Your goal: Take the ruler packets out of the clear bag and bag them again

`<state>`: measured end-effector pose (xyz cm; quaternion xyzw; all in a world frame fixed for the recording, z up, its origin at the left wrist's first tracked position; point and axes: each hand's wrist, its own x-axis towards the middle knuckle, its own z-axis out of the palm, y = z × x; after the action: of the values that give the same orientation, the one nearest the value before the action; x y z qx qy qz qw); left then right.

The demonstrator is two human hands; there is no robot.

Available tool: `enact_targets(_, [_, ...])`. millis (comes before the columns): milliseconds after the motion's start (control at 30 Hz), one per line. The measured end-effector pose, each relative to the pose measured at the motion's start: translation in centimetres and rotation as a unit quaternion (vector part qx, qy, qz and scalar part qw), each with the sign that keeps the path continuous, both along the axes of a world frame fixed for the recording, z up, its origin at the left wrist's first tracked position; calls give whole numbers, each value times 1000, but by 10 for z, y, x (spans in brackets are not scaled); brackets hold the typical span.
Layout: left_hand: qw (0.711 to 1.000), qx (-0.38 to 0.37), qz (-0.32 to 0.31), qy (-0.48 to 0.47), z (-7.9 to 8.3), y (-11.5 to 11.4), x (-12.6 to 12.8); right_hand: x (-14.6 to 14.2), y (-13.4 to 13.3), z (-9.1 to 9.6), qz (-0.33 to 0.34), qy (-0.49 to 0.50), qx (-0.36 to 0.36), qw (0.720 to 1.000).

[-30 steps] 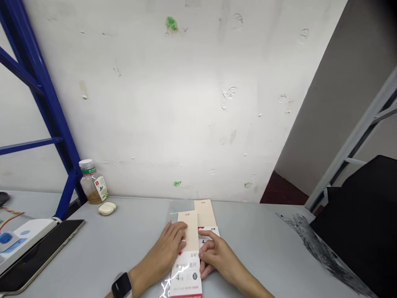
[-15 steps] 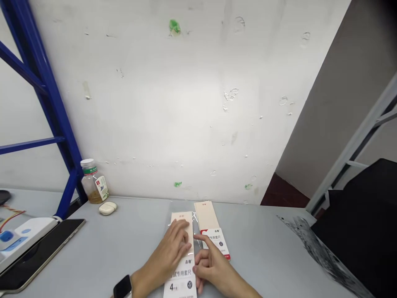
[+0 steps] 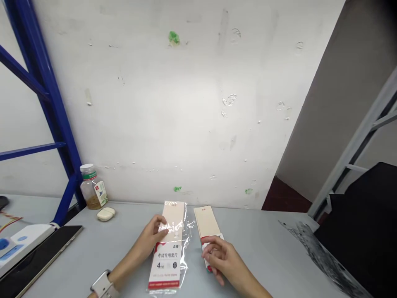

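Note:
A flat ruler set pack, cream above and white with a red band below, lies in a clear plastic bag on the grey table. The fingers of my left hand are bent over its left edge, closed on it. Just to the right is a second ruler set pack with the same cream upper part. My right hand covers most of its white label, fingers curled around the lower end. The hand hides how firmly that end is held.
At the left stand a clear jar with a white lid and a small cream case. A dark tablet and a white power strip lie nearer. A black object fills the right edge. The white wall rises behind the table.
My left hand has shifted from the middle of the bagged pack to its left edge, baring its label. My right hand has moved from that pack onto the second one.

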<state>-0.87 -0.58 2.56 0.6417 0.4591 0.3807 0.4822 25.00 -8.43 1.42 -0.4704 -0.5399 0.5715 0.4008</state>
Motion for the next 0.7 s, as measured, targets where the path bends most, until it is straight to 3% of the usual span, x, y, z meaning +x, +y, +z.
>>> enact_targets(133, [990,60,64,106,-3,20,-33,31,8,0,-93,-174,120,973])
enact_targets(233, [977,81,100,170,-6,26,-51,44,14,-8,-100,-274,130,948])
enact_targets(400, [950,148,127,243,-13,30,-60,44,12,-11,-59,-305,95,946])
enact_targets(700, [908,225,136,326,-27,39,-64,45,6,-2,-54,-296,27,953])
